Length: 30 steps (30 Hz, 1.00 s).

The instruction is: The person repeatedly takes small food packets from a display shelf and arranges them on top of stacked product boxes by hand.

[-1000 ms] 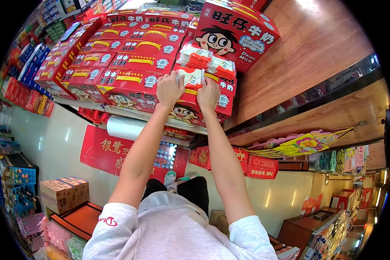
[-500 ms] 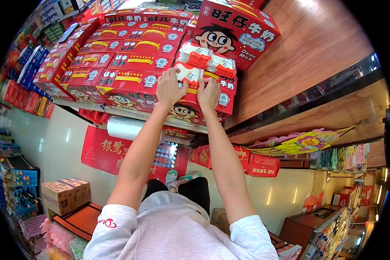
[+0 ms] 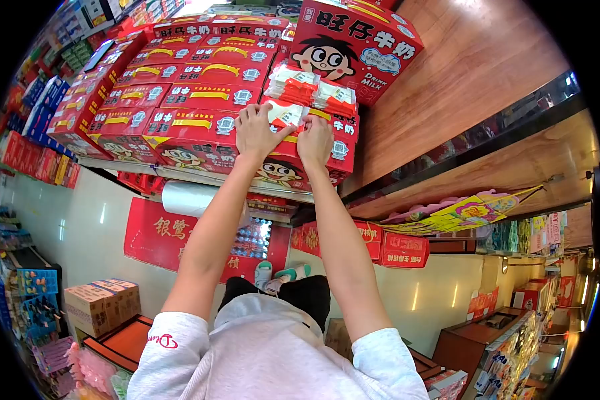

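Observation:
A small white-and-red packet (image 3: 283,115) lies on top of the red milk cartons (image 3: 197,122), between my two hands. My left hand (image 3: 255,133) has its curled fingers on the packet's left edge. At the opposite edge, my right hand (image 3: 315,142) is closed, fingertips pinched on the packet's right corner. Just beyond stand two stacks of similar packets, a left stack (image 3: 293,81) and a right stack (image 3: 335,97). The carton under my hands shows a cartoon face on its front, partly covered by my wrists.
A large upright milk carton (image 3: 353,50) rises behind the packets. To the right runs a wooden panel (image 3: 467,60) with a dark edge strip. Below the cartons are a plastic roll (image 3: 190,198) and red boxes (image 3: 405,249). A cardboard box (image 3: 102,307) sits on the left.
The whole view has shifted slightly, with the cartons a little further left. Both hands stay at the packet; the right fingers are drawn in more at its corner.

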Motion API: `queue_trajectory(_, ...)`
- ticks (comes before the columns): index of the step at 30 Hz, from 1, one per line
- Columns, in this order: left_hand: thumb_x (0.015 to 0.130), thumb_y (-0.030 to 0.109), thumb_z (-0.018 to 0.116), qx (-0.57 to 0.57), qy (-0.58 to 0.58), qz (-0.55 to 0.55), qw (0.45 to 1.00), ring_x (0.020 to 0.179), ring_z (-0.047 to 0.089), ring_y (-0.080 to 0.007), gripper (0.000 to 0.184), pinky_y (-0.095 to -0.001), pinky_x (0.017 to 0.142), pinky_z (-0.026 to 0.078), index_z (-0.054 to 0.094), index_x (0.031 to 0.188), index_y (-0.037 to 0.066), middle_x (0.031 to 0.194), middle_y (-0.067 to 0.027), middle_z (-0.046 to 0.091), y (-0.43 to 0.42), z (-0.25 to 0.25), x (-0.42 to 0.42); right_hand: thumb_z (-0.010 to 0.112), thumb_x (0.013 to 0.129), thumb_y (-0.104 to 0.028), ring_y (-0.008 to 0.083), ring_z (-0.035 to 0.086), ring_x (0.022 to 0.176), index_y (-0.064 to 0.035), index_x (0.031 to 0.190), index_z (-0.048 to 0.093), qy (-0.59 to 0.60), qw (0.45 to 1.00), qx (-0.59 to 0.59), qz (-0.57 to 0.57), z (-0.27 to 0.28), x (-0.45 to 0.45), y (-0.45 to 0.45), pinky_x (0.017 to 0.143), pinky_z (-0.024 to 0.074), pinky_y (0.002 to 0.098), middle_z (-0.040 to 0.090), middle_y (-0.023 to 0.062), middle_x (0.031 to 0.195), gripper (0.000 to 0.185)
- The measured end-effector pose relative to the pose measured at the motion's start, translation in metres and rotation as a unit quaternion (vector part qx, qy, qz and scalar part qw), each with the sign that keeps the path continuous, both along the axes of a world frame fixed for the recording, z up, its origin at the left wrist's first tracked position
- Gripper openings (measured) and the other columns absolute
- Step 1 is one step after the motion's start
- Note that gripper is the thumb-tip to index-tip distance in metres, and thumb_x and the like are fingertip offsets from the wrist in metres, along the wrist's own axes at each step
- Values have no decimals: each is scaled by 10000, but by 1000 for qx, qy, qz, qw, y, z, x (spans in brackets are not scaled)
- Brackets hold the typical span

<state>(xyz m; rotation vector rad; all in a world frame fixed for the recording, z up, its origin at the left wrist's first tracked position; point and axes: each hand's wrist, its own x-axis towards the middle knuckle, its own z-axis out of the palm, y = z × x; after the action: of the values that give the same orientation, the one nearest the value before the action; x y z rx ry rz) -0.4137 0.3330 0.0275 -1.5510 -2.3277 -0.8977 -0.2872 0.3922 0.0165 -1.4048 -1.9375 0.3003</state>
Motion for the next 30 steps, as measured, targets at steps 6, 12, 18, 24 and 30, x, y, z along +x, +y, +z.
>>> queue_trajectory(6, 696, 625, 745, 32, 7, -4, 999, 1171, 491, -311, 747, -463, 967, 394, 584, 1202, 100, 1173, -137, 552, 8, -1, -6, 638, 806, -112, 310, 567, 1014, -122, 991, 703, -2, 1000, -8, 24, 3, 0, 9, 910, 431, 434, 634, 100, 998, 196)
queue_trajectory(12, 727, 629, 727, 10, -3, -9, 1000, 1161, 527, -309, 706, -458, 938, 432, 612, 1163, 85, 1189, -126, 579, 3, 2, -4, 553, 913, -50, 303, 614, 884, -3, 974, 654, 208, 966, 59, 143, 6, 35, -49, 784, 474, 375, 633, 145, 921, 127)
queue_trajectory(18, 777, 566, 718, 19, -23, -20, 999, 1102, 563, -276, 593, -436, 917, 438, 621, 1086, 70, 1138, -95, 608, 0, 2, -8, 593, 903, -33, 259, 612, 841, 11, 985, 648, 174, 972, -96, 125, -94, 158, -229, 728, 482, 335, 632, 145, 893, 108)
queue_trajectory(24, 829, 413, 691, 63, -37, -3, 997, 1059, 583, -265, 393, -418, 911, 435, 624, 1016, 74, 1043, -78, 633, 7, -10, -10, 573, 944, -70, 112, 576, 721, -23, 1026, 678, 190, 940, -275, -64, -184, 278, -350, 645, 471, 241, 651, 57, 833, 141)
queue_trajectory(30, 824, 349, 693, 109, -15, -14, 994, 1068, 577, -313, 347, -447, 950, 428, 625, 1007, 62, 1060, -128, 625, 8, -13, -10, 535, 937, -39, 99, 567, 723, -17, 1071, 661, 277, 904, -285, -156, -204, 306, -374, 666, 470, 232, 635, 28, 838, 185)
